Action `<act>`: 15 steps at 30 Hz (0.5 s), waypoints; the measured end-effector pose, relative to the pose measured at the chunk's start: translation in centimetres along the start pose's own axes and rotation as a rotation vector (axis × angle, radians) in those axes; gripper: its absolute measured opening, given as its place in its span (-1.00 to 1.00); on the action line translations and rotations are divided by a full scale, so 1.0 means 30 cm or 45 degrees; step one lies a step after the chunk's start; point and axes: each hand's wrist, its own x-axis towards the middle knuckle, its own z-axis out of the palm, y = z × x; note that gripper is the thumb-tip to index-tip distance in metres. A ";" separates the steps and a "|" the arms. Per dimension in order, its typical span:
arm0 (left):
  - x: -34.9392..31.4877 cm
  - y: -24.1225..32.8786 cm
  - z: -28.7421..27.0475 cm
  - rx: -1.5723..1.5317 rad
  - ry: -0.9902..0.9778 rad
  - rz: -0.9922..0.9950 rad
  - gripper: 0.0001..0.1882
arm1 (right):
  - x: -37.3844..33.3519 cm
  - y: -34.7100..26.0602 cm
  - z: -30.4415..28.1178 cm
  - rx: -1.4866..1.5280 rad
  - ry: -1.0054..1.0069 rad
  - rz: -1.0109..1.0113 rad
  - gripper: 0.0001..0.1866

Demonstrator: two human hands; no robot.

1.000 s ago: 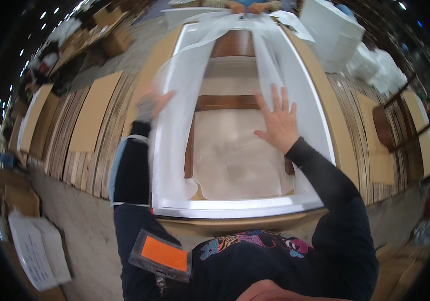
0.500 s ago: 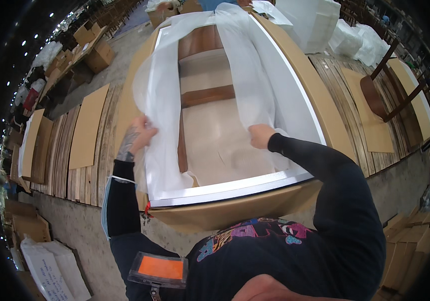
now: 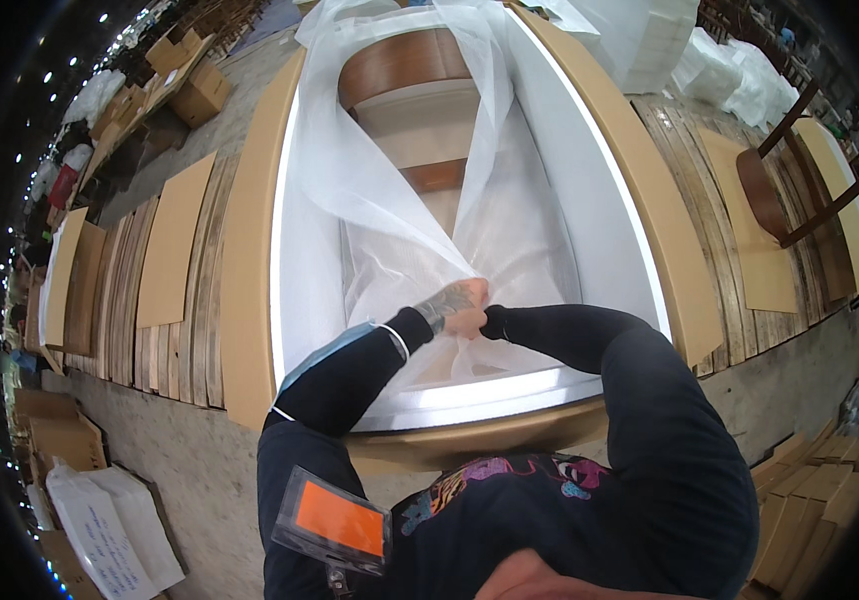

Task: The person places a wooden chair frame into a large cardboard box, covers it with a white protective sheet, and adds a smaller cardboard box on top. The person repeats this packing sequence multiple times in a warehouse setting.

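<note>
My two hands meet over the lower middle of a foam-lined cardboard box point(image 3: 697, 300). Both are closed on the thin white foam sheet point(image 3: 389, 200), whose sides are drawn together and bunched beneath them. My left hand point(image 3: 457, 298), tattooed on its back, pinches one edge. Against it lies my right hand point(image 3: 467, 322), partly hidden, with its fingers closed on the gathered sheet. Under the sheet is a brown wooden chair point(image 3: 404, 68); its curved top rail and a crosspiece show through the gap at the far end, while the translucent sheet veils the nearer part.
White foam panels point(image 3: 604, 230) line the box walls. Slatted wooden platforms flank it, a flat cardboard sheet point(image 3: 177, 245) on the left one. At right a brown chair point(image 3: 769, 195) lies on cardboard. White wrapped bundles point(image 3: 734, 75) stand behind; flattened cartons point(image 3: 809, 510) lie lower right.
Both hands have come inward from the sides to the middle, drawing the foam sheet's edges together over the chair. The nearer part of the chair is now covered.
</note>
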 end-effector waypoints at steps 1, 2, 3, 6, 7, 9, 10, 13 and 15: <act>0.004 0.011 0.016 -0.078 -0.069 -0.060 -0.54 | 0.007 0.030 0.015 0.018 -0.043 0.003 -0.60; 0.003 0.019 0.027 -0.086 -0.117 -0.071 -0.54 | 0.014 0.059 0.030 0.031 -0.077 0.004 -0.60; 0.000 0.027 0.032 -0.093 -0.164 -0.080 -0.53 | 0.019 0.085 0.043 0.039 -0.104 0.004 -0.60; -0.008 0.037 0.035 -0.092 -0.195 0.013 -0.50 | 0.030 0.139 0.078 0.028 -0.165 0.010 -0.60; -0.007 0.036 0.036 -0.124 -0.147 0.067 -0.48 | 0.031 0.146 0.090 0.019 -0.183 0.010 -0.60; 0.003 0.029 0.048 -0.190 -0.249 0.006 -0.35 | 0.033 0.147 0.117 -0.015 -0.210 0.006 -0.60; 0.010 0.023 0.057 -0.188 -0.260 0.001 -0.37 | 0.035 0.140 0.134 -0.049 -0.218 0.001 -0.60; 0.024 -0.014 0.094 -0.206 -0.340 -0.051 -0.31 | 0.035 0.109 0.191 -0.206 -0.225 -0.016 -0.59; 0.020 -0.043 0.114 -0.160 -0.316 0.040 -0.32 | 0.032 0.086 0.223 -0.329 -0.230 -0.030 -0.59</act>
